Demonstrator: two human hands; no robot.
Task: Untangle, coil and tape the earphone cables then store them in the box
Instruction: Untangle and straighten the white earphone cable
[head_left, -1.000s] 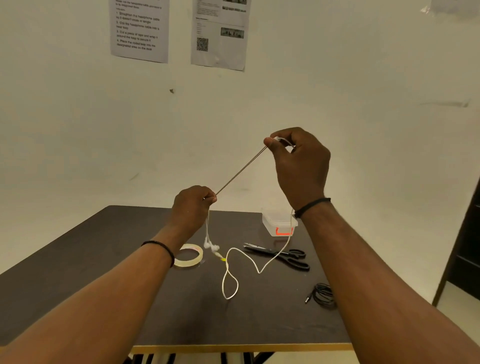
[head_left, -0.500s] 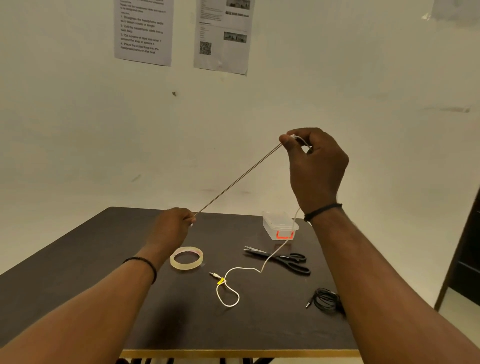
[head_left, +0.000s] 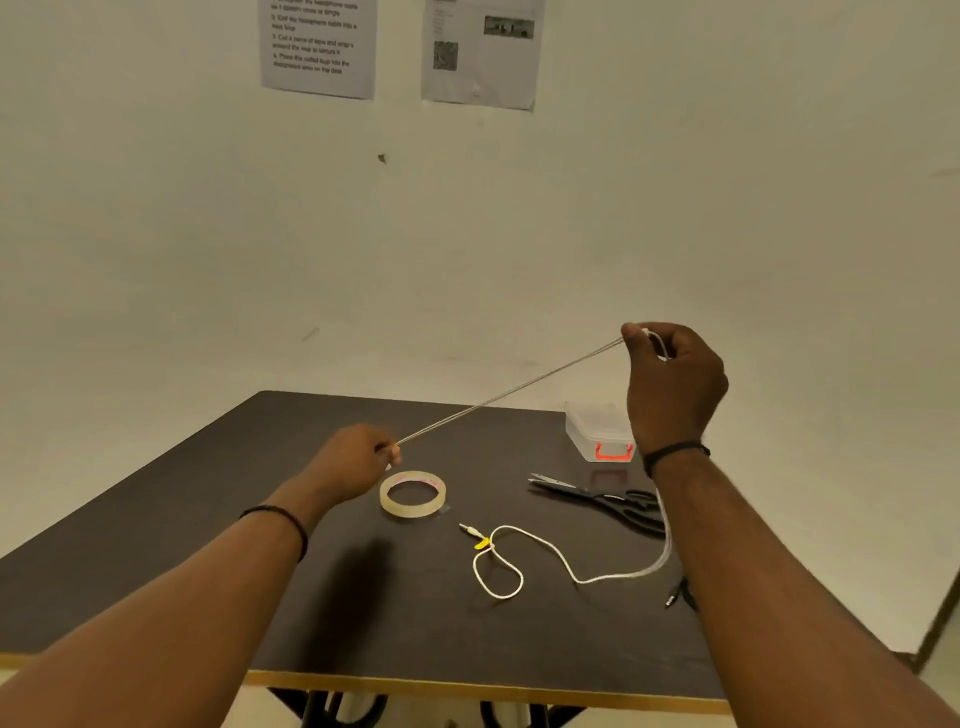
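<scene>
A white earphone cable (head_left: 511, 388) runs taut between my two hands above the dark table (head_left: 208, 545). My left hand (head_left: 358, 457) pinches its lower end just above the tape roll (head_left: 412, 494). My right hand (head_left: 672, 384) is raised and pinches the cable near the top. From there the cable drops behind my right forearm and lies on the table in a loop (head_left: 498, 571), ending in a jack plug with a yellow tag (head_left: 482, 543). The clear plastic box with an orange latch (head_left: 597, 431) stands closed at the back right.
Black scissors (head_left: 602, 501) lie in front of the box. A black earphone cable (head_left: 678, 597) lies at the right, mostly hidden behind my right forearm. Two printed sheets (head_left: 317, 47) hang on the wall behind. The table's front edge (head_left: 467, 683) is close to me.
My left hand has slid down and to the left along the cable, stretching a longer taut span. The earbuds no longer hang below it, and the jack end now lies on the table.
</scene>
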